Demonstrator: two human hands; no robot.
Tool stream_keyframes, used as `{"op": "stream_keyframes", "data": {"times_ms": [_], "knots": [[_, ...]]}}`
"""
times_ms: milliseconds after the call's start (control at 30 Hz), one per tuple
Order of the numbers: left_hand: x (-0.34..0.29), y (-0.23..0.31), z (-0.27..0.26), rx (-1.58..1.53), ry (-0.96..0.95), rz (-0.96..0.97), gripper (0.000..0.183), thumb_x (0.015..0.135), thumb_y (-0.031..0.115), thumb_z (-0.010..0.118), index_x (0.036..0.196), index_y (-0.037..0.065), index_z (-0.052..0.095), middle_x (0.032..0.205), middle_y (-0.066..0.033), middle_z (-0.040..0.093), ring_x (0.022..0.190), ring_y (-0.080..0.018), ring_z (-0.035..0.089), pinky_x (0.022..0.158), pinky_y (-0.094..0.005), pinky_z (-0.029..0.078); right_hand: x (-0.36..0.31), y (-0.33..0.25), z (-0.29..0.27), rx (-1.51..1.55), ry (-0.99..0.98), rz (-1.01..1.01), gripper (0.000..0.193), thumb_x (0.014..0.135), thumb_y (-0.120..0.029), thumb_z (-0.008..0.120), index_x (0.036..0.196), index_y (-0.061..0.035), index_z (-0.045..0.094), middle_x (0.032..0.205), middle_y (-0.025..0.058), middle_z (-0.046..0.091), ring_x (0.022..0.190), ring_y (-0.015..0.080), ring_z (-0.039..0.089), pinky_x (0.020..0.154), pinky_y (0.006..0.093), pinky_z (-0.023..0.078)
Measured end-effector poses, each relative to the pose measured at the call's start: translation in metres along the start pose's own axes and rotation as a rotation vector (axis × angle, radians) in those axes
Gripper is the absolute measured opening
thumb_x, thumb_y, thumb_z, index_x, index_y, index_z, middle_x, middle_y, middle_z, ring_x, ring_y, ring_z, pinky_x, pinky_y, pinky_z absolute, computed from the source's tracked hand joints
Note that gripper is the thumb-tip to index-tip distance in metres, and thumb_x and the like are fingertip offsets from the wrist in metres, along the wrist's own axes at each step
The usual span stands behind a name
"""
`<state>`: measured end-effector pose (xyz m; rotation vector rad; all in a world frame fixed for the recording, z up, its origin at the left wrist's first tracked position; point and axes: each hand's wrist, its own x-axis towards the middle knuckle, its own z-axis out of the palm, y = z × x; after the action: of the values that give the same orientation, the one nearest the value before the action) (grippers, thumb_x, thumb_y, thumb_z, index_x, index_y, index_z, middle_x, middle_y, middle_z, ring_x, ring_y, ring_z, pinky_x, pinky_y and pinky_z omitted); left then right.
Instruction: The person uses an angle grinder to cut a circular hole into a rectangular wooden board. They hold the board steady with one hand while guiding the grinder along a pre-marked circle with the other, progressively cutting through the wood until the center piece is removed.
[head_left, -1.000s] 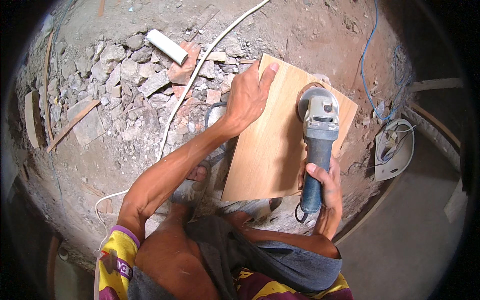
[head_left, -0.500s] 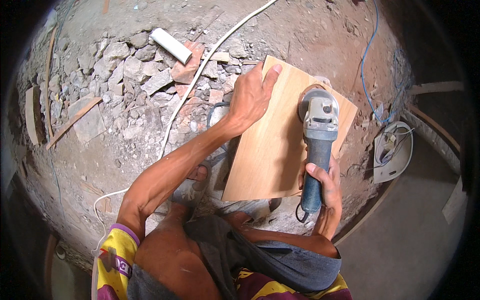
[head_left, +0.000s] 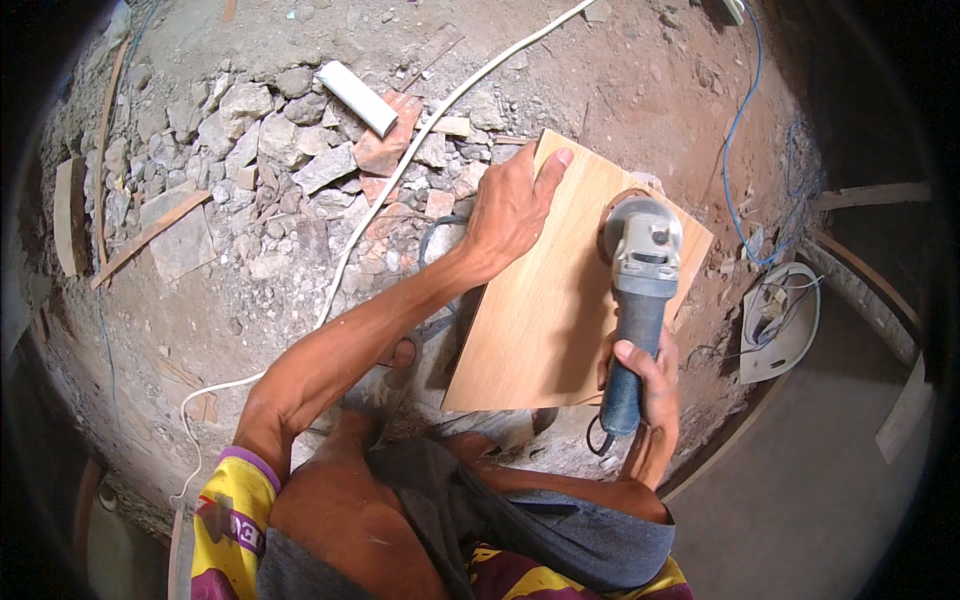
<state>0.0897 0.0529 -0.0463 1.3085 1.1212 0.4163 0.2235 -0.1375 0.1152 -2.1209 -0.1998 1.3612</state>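
A rectangular wooden board (head_left: 525,290) with light grain lies tilted in front of me, above my feet. Gripping its far left edge is my left hand (head_left: 512,205), thumb on the top face and fingers wrapped behind the edge. My right hand (head_left: 648,380) is closed round the dark blue handle of an angle grinder (head_left: 640,300). The grinder's grey head and round disc guard lie over the right part of the board, by a round, brown-edged spot. Whether the disc touches the wood or spins, I cannot tell.
Broken stones and rubble (head_left: 270,130) cover the ground at the left. A white cable (head_left: 375,205) crosses it, near a white tube-shaped piece (head_left: 357,98). At the right are a blue cord (head_left: 735,140), a pale container (head_left: 780,325) holding wires, and wooden strips (head_left: 150,238) lie left.
The view has shifted slightly, so the ground things appear moved. Both hands keep their grip on the board and grinder, and the grinder sits nearly where it was.
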Motion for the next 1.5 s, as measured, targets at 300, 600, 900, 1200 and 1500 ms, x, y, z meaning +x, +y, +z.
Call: {"op": "stream_keyframes", "data": {"times_ms": [300,600,900,1200,1500], "knots": [[0.041,-0.016,0.000,0.099,-0.144,0.090,0.065,0.115,0.056,0.055,0.123,-0.006,0.073,0.098,-0.0297,0.079,0.093,-0.0424,0.079,0.089,-0.0496,0.059,-0.022,-0.001,-0.034,0.241,0.060,-0.083,0.083,0.078,-0.037,0.086,0.139,0.0090,0.054,0.082,0.0149,0.065,0.058,0.0224,0.066,0.051,0.0339,0.054],[-0.079,-0.026,-0.008,0.181,0.016,-0.035,0.061,0.114,0.054,0.062,0.125,-0.006,0.066,0.093,-0.0253,0.078,0.085,-0.0301,0.076,0.082,-0.0481,0.058,-0.016,0.014,-0.045,0.112,-0.005,-0.071,0.081,0.077,-0.040,0.086,0.137,0.0060,0.056,0.080,0.0134,0.063,0.058,0.0202,0.064,0.052,0.0322,0.052],[-0.093,-0.044,-0.015,0.200,-0.062,0.053,0.051,0.112,0.039,0.073,0.117,-0.011,0.064,0.068,-0.0233,0.069,0.056,-0.0275,0.070,0.052,-0.0423,0.051,-0.027,0.034,-0.050,0.231,0.036,-0.075,0.084,0.075,-0.040,0.087,0.136,0.0084,0.055,0.079,0.0144,0.063,0.056,0.0209,0.064,0.051,0.0329,0.053],[-0.072,-0.006,0.007,0.159,-0.176,0.128,0.049,0.111,0.038,0.074,0.122,-0.010,0.067,0.072,-0.0223,0.073,0.058,-0.0251,0.071,0.053,-0.0407,0.052,-0.050,0.045,-0.079,0.409,0.176,-0.126,0.095,0.075,-0.042,0.090,0.142,0.0118,0.049,0.077,0.0156,0.062,0.053,0.0231,0.065,0.048,0.0323,0.056],[-0.031,0.016,0.039,0.236,-0.371,0.053,0.052,0.112,0.043,0.070,0.130,-0.006,0.071,0.088,-0.0180,0.079,0.072,-0.0180,0.074,0.068,-0.0380,0.058,-0.074,0.055,-0.106,0.509,0.366,-0.189,0.095,0.072,-0.041,0.089,0.140,0.0132,0.051,0.077,0.0176,0.062,0.051,0.0234,0.063,0.047,0.0326,0.053]]}}
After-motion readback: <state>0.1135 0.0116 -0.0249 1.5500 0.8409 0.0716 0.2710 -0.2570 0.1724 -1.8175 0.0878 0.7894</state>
